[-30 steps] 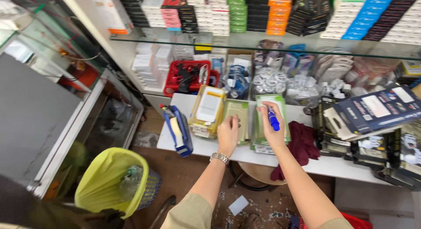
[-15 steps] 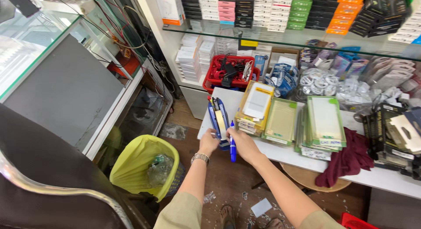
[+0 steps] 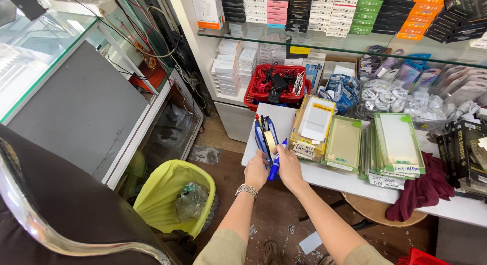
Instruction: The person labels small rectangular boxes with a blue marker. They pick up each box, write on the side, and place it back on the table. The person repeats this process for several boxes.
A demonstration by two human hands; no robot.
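Blue marker (image 3: 274, 166): clamped in right hand (image 3: 289, 169) grip at bench (image 3: 324, 173) edge; left hand (image 3: 256, 169) closed on blue pen case (image 3: 266, 138). Stowing step; tip needed aligning.

The left hand (image 3: 257, 169) is gripping the near end of a blue pen case (image 3: 266, 135) lying on the white surface (image 3: 324, 176), pens sticking out of it. The right hand (image 3: 289, 168) is holding a blue marker pen (image 3: 275, 161) beside the case. Stacks of clear screen-protector packs (image 3: 345, 143) are sitting just to the right, and a yellow-lined bin (image 3: 170, 196) is standing on the floor to the left.
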